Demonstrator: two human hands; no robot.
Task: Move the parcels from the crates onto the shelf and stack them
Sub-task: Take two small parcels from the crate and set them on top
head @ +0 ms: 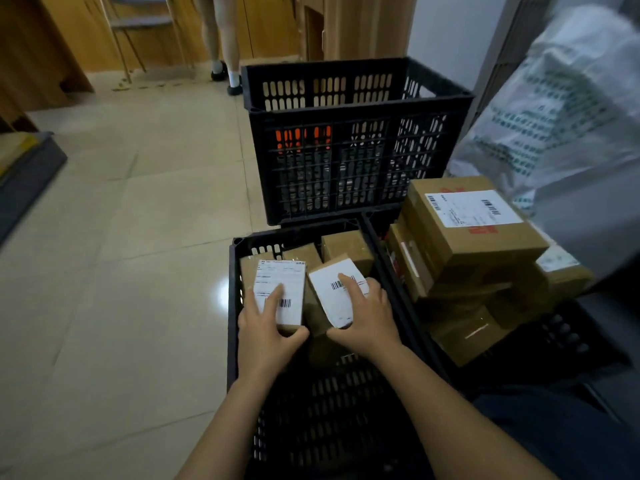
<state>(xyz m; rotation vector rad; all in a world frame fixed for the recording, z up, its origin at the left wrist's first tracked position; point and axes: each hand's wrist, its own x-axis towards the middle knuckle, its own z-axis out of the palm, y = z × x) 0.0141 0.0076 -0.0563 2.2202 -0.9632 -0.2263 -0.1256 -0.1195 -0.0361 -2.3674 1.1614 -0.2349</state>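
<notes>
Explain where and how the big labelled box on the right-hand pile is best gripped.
Grip the big box by its opposite side faces, left hand and right hand one each once free of their parcels, coming from above and the near side. It lies topmost, label up, slightly tilted, likely too wide for one hand; the white bag crowds its far side.

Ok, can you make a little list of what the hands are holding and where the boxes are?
Left hand: grips left labelled parcel
Right hand: grips right labelled parcel
Both parcels: inside the near crate, among other brown parcels
Behind it: tall black crate
On the right: big boxes piled up
</notes>
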